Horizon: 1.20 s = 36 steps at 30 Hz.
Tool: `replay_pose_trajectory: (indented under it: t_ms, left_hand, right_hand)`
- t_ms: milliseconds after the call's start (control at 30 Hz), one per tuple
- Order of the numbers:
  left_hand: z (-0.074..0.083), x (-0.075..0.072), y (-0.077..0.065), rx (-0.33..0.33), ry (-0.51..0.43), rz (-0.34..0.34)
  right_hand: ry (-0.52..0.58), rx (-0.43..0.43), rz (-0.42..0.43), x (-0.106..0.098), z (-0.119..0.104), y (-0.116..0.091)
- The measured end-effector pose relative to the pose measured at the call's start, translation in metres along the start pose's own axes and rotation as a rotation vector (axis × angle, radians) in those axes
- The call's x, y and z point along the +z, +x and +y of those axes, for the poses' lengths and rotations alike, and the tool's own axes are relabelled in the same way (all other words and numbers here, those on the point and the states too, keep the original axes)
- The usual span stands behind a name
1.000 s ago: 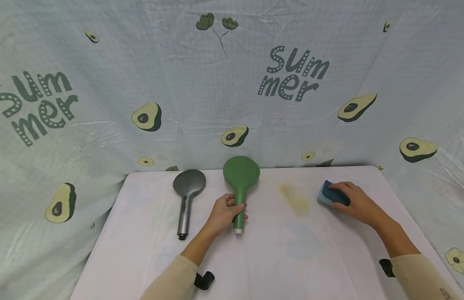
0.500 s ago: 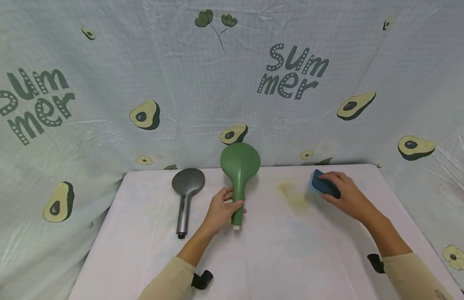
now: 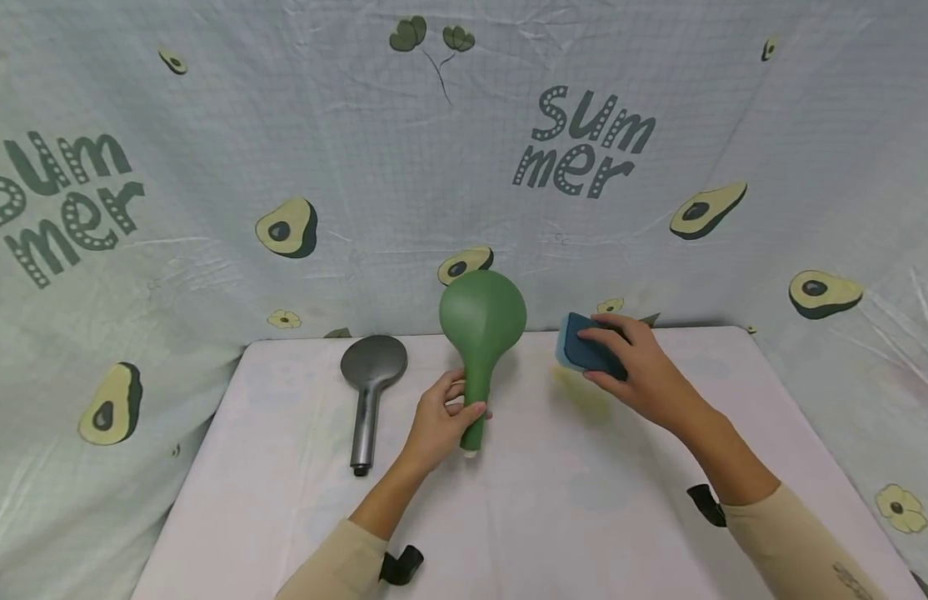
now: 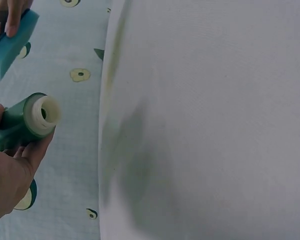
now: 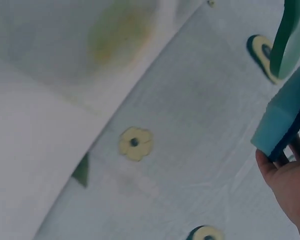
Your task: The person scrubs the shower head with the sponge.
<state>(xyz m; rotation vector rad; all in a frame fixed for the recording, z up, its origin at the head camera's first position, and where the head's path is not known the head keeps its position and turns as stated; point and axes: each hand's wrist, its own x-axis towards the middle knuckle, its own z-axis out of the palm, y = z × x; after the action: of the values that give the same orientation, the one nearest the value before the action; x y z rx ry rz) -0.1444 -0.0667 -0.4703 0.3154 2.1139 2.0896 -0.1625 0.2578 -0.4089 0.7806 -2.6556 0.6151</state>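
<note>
My left hand point(image 3: 441, 421) grips a green shower head point(image 3: 482, 312) by its handle, held up off the table with the round head pointing away. In the left wrist view the pale threaded end point(image 4: 49, 111) of that handle faces the camera. To its right, my right hand point(image 3: 640, 371) pinches a blue sponge point(image 3: 590, 346) between thumb and fingers, raised above the table. The right wrist view shows the sponge's light blue foam point(image 5: 282, 107) and darker scouring side, close to the green head point(image 5: 289, 42). Sponge and shower head are apart.
A dark grey shower head point(image 3: 374, 362) lies on the white-covered table point(image 3: 569, 517), left of the left hand. A yellow stain point(image 3: 584, 398) marks the cloth below the sponge. Behind the table hangs a sheet point(image 3: 374, 167) printed with avocados.
The left hand has lifted the green shower head and tilted its round face up. The right hand has lifted the sponge and brought it left, nearer the shower head.
</note>
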Motion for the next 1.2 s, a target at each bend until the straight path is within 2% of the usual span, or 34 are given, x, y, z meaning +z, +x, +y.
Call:
replay_pose_trajectory:
  t_ms: [167, 400, 567, 700, 967, 1200]
  left_hand:
    - [0.001, 0.002, -0.003, 0.017, 0.020, 0.012]
    - [0.007, 0.006, -0.005, 0.062, -0.008, -0.014]
    - [0.010, 0.007, -0.006, 0.120, -0.023, -0.040]
    - [0.010, 0.008, -0.008, 0.137, -0.009, -0.041]
    - [0.010, 0.012, -0.012, 0.117, -0.017, -0.042]
    - [0.011, 0.011, -0.011, 0.097, -0.013, -0.022]
  right_hand:
    - [-0.067, -0.135, 0.046, 0.000, -0.027, 0.017]
    - [-0.157, -0.323, 0.126, 0.003, -0.061, 0.038]
    - [-0.213, -0.411, 0.158, 0.011, -0.081, 0.051]
    - [-0.276, -0.467, 0.170, 0.020, -0.093, 0.057]
    - [-0.355, -0.493, 0.161, 0.031, -0.100, 0.062]
    - [-0.339, -0.475, 0.168, 0.027, -0.101, 0.078]
